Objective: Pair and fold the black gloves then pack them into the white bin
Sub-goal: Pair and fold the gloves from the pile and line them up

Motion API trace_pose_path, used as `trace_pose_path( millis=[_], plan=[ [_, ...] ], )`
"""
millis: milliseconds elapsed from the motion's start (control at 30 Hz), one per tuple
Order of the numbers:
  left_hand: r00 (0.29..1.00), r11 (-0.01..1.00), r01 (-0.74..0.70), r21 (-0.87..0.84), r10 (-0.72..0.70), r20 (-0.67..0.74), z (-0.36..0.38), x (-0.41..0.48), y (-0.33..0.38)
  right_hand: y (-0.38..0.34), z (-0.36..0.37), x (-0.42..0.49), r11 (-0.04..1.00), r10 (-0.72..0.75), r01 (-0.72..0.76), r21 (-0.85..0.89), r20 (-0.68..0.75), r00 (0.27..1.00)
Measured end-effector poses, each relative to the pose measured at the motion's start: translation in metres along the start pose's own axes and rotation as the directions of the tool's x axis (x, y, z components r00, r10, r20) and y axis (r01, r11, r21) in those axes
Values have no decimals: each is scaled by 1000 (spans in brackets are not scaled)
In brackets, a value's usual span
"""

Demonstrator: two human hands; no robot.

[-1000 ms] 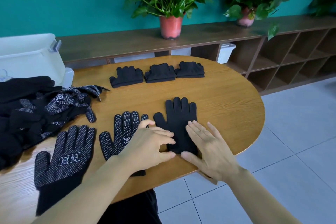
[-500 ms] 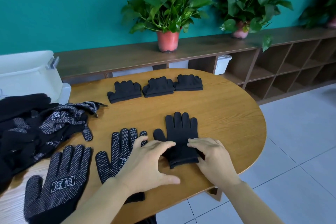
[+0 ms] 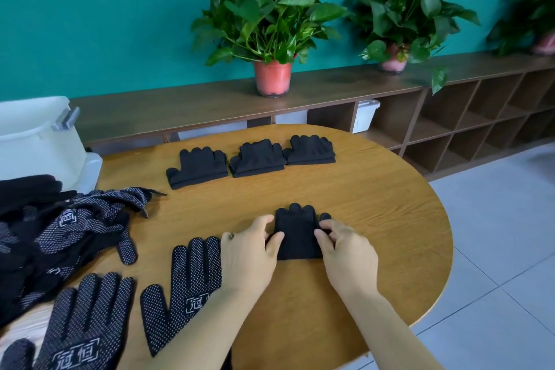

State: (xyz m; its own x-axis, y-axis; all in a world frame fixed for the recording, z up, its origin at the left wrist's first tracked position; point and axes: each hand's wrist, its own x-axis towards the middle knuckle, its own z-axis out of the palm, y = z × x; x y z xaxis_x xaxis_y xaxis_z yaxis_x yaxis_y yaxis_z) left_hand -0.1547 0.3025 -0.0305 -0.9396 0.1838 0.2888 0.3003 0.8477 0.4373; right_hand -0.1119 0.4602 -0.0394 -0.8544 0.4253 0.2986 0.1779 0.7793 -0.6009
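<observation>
Both hands grip one thing: the left hand pinches the left edge and the right hand the right edge of the small folded black knit glove pair. Fingers are curled onto it, holding it on the oval wooden tabletop w/ its fingertip ends pointing away from the person. Risks, as I judge them: the knit looks springy, so the fold prob. opens on release unless pressed flat first. A stub of fabric pokes out at the pair's upper right, so the bundle may come out lopsided vs. the finished ones. The left wrist lies over the fingers of a flat white-dotted black glove just left of the pair & could drag it when the hand lifts. The white plastic bin sits well off to the far left of the pair, past a loose heap of black gloves, so a slack one-handed carry could let the fold fall apart. Counts: 1 pair in hand. 3 finished folded black bundles in a row beyond the pair. 2 dotted gloves lying flat to its left, incl. a second dotted glove further left & nearer the person. Heap: can't count. 1 bin, inside hidden.
</observation>
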Motion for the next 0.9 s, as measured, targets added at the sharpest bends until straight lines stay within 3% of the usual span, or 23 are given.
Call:
trace_pose_path(
  millis=[200,300,333,400,467,533,700,900],
  plan=[
    [1000,988,-24,149,21,20,-3,3,7,2,10,0,978,-119,91,-188,-142,983],
    [981,976,-173,134,183,-61,-11,-3,4,5,1,-7,950,-293,250,-189,-252,922],
    [961,958,-257,127,267,-71,-16,-6,4,5,-2,-12,927,-355,312,-208,-217,909],
    [918,910,-389,143,369,147,-26,-17,5,7,-3,-22,865,-473,438,-243,-107,875],
    [835,878,-451,160,352,422,-27,-25,4,11,1,-27,818,-520,513,-258,47,853],
    [781,858,-472,202,301,547,-26,-24,2,13,3,-23,820,-471,506,-267,186,862],
    [751,862,-453,226,233,618,-16,5,-1,11,2,8,849,-390,493,-191,404,827],
    [773,869,-432,239,220,595,1,38,-7,9,16,44,861,-380,475,-180,392,838]
  ],
)
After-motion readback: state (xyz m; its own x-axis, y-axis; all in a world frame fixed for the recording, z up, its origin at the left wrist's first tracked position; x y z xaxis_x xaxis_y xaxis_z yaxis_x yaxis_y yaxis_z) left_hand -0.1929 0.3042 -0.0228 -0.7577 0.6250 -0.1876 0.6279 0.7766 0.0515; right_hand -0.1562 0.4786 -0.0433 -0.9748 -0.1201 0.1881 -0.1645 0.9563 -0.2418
